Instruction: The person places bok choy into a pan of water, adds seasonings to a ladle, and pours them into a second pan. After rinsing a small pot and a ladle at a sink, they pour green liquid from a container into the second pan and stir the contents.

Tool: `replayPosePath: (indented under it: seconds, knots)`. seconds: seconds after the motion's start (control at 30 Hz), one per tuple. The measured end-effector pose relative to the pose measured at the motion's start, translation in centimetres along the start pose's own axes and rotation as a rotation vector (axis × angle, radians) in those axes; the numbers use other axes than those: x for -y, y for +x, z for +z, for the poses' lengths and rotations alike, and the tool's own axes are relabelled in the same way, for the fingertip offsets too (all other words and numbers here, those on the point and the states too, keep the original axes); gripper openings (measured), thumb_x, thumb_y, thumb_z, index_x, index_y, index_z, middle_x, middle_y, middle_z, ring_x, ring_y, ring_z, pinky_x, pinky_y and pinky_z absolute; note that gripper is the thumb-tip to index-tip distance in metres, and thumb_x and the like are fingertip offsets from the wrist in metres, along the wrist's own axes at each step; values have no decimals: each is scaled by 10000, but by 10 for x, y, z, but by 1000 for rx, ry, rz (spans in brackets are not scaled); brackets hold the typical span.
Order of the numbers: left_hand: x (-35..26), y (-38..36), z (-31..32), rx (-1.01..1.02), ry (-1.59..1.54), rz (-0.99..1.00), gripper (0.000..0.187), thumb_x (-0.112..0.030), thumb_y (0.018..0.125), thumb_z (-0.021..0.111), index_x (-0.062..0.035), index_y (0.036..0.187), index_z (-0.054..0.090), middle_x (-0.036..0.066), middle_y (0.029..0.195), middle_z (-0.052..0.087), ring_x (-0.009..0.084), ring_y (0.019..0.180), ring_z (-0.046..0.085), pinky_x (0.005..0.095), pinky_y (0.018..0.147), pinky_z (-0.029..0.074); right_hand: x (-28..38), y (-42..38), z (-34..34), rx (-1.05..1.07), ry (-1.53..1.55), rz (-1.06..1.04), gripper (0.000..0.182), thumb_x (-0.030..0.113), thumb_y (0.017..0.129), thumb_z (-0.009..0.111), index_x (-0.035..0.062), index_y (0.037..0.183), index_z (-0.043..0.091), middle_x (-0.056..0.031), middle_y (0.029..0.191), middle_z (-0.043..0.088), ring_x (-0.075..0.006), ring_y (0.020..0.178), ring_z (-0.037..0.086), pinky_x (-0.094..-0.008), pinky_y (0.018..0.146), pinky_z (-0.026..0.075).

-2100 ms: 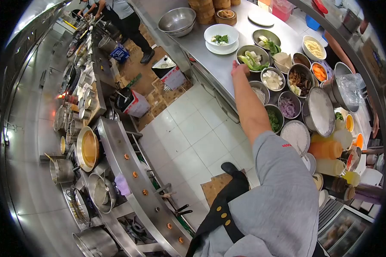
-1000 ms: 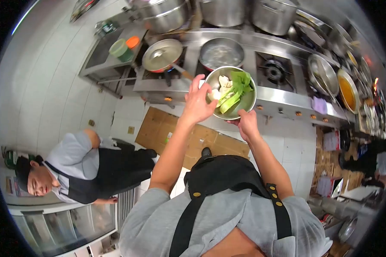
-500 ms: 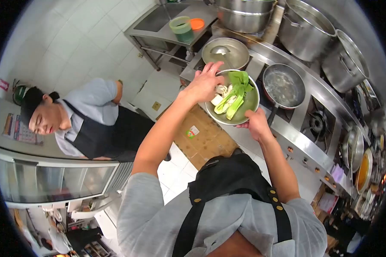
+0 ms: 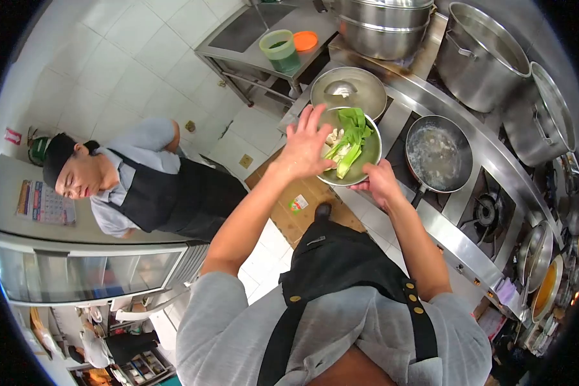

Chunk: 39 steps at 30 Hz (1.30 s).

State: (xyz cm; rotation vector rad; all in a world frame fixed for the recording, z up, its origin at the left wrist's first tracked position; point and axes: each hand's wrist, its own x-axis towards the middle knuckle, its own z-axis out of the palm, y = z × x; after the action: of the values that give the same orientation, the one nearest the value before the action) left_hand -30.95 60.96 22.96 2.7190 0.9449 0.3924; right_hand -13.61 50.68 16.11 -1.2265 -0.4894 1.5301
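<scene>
My right hand [image 4: 381, 184] grips the near right rim of a metal bowl [image 4: 374, 145], thumb over the edge and fingers beneath. Inside lie green leafy vegetables [image 4: 349, 145] with pale stalks, and whitish pieces [image 4: 331, 143] sit beside them on the left. My left hand [image 4: 302, 147] is over the bowl's left side with its fingers spread, the thumb close to the stalks. The bowl is held up in front of the stove, partly overlapping a wide pan [image 4: 372, 96] of liquid with a ladle [image 4: 341, 89] in it.
A frying pan [image 4: 439, 154] with cloudy liquid sits on the stove, its handle toward me. Behind stand large pots [image 4: 482, 61] and a steamer [image 4: 383, 32]. A bare burner [image 4: 486, 211] is to the right. A person in a black apron [image 4: 174, 193] stands at left; cardboard [image 4: 280, 206] covers the floor.
My left hand has spread its fingers and shifted slightly left and down across the vegetables. The bowl stays in my right hand. The whole view has shifted a little, and a foot now shows on the cardboard.
</scene>
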Motion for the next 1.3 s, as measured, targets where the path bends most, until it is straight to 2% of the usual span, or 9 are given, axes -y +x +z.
replayPosePath:
  seconds: [0.13, 0.2, 0.4, 0.47, 0.8, 0.87, 1.07, 1.17, 1.3]
  knots:
    - [33, 16, 42, -121, 109, -82, 508, -134, 639, 714, -50, 1085, 485, 197, 1421, 218, 415, 1314, 223, 534, 992, 305, 2, 37, -10, -99, 31, 4, 329, -4, 815, 432, -122, 1121, 455, -222, 949, 615, -282, 698, 656, -332, 534, 576]
    - [66, 21, 76, -658, -156, -98, 476, -130, 657, 697, -31, 1070, 482, 211, 1303, 363, 407, 1202, 365, 446, 968, 350, 7, 63, -24, -157, 67, -20, 324, -16, 805, 437, -128, 1107, 474, -226, 966, 612, -290, 712, 657, -335, 540, 580]
    - [86, 7, 193, 71, -1269, -1080, 363, -262, 784, 699, -56, 1003, 496, 103, 895, 518, 255, 827, 550, 385, 682, 452, 53, 134, -51, -483, -143, -148, 294, 3, 809, 419, -88, 1065, 531, -183, 929, 630, -272, 689, 654, -316, 498, 557]
    - [103, 24, 224, 498, -2125, -909, 390, -315, 808, 692, -76, 1030, 478, 45, 754, 513, 187, 720, 560, 381, 632, 476, 60, 172, -57, -597, -281, -227, 297, 14, 813, 424, -67, 1082, 519, -176, 920, 631, -261, 676, 653, -319, 464, 549]
    - [107, 12, 244, -35, -961, -818, 449, -163, 758, 722, 19, 1054, 438, 73, 825, 506, 185, 602, 503, 293, 570, 461, 66, 255, -58, -844, -544, -144, 411, 89, 765, 573, -91, 1093, 403, -288, 922, 616, -372, 716, 664, -377, 517, 551]
    - [75, 18, 163, -290, -747, -322, 552, -147, 713, 757, 43, 1096, 407, 138, 999, 520, 198, 757, 547, 303, 661, 469, 71, 258, -48, -824, -955, -1, 471, 95, 768, 589, -82, 1127, 341, -326, 910, 601, -424, 769, 644, -401, 639, 550]
    - [14, 61, 218, 558, -2183, -1074, 340, -114, 821, 625, -40, 1022, 362, 81, 783, 485, 198, 600, 514, 409, 533, 500, 44, 299, -67, -767, -1220, -15, 636, 103, 789, 535, -169, 1261, 207, -323, 903, 610, -419, 884, 620, -428, 762, 506]
    - [2, 50, 217, 130, -1859, -1003, 243, -95, 848, 567, -66, 962, 354, 63, 691, 478, 164, 505, 491, 327, 409, 454, 46, 293, -54, -681, -1491, -215, 532, 50, 802, 467, -94, 1259, 236, -337, 879, 598, -456, 879, 598, -489, 767, 479]
    - [50, 34, 175, 210, -1569, -960, 225, -61, 848, 531, -40, 971, 344, 54, 648, 464, 139, 441, 443, 284, 347, 388, 42, 295, -53, -617, -1597, -390, 603, -13, 789, 431, -88, 1337, 191, -342, 871, 585, -479, 831, 585, -491, 752, 478]
